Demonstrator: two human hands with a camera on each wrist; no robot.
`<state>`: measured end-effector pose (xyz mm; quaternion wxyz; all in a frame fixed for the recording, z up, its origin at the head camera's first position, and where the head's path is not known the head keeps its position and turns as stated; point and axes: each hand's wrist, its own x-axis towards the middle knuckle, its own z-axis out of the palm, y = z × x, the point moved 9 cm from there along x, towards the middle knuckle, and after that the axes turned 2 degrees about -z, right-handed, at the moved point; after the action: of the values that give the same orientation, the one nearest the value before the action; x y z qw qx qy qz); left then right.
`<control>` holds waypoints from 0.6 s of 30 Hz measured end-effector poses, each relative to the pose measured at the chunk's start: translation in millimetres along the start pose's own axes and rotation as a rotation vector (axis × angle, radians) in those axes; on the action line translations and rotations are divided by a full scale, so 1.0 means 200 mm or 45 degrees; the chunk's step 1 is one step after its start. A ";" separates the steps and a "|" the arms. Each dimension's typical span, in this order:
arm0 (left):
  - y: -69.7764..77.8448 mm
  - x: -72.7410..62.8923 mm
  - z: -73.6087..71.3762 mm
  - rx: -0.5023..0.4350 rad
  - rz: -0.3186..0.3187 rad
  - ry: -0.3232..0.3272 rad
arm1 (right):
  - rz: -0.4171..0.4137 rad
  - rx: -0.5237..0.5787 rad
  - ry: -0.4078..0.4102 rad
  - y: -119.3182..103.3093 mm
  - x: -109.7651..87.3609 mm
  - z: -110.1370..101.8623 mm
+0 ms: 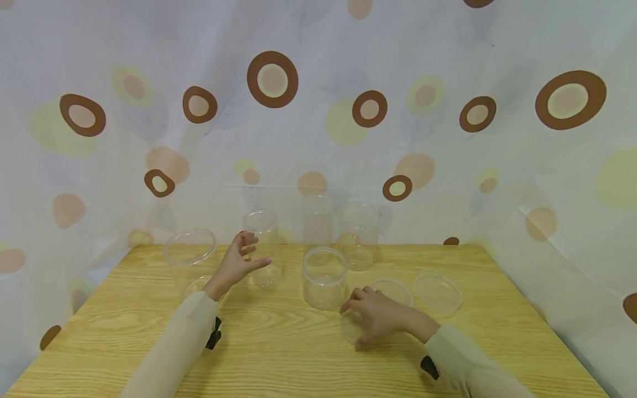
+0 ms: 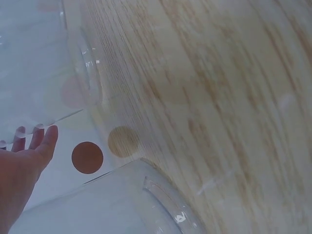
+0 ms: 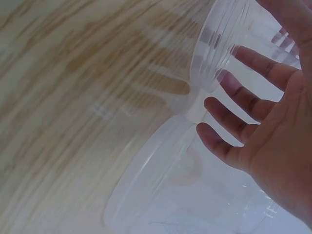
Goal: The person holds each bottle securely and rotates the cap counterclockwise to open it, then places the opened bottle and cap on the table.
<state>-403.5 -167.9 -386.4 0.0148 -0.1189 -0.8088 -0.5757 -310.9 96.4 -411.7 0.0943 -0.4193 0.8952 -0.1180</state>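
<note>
My left hand [image 1: 238, 261] is raised beside a tall clear plastic jar [image 1: 267, 275], thumb and fingers apart, holding nothing. In the left wrist view, its fingertips [image 2: 48, 134] overlap the lower edge of a clear jar. My right hand [image 1: 380, 316] is low over a round clear lid [image 1: 350, 330], fingers spread around it and the thumb near its front edge. From the right wrist view, the fingers [image 3: 226, 117] are nearly straight, tips at a clear lid's rim [image 3: 207, 44]. Left of that lid and behind it stands a short clear jar [image 1: 323, 293].
Two more clear lids lie on the right, one flat lid [image 1: 439, 293] and another lid [image 1: 395, 288] partly behind my right hand. Tall clear jars [image 1: 317, 221] [image 1: 360, 246] stand at the back by the patterned wall sheet. A wide clear jar [image 1: 179, 265] is at the left.
</note>
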 end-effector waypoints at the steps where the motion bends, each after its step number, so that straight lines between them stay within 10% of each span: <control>1: 0.00 0.00 0.00 -0.015 -0.011 -0.012 | 0.001 -0.011 0.001 0.00 0.00 0.00; 18: 0.13 -0.01 -0.06 0.121 0.053 0.080 | -0.014 0.002 0.066 0.02 -0.04 -0.15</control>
<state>-397.9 -171.5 -357.5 0.0578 -0.1169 -0.8318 -0.5395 -316.4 109.7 -384.3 0.0708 -0.4211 0.8948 -0.1301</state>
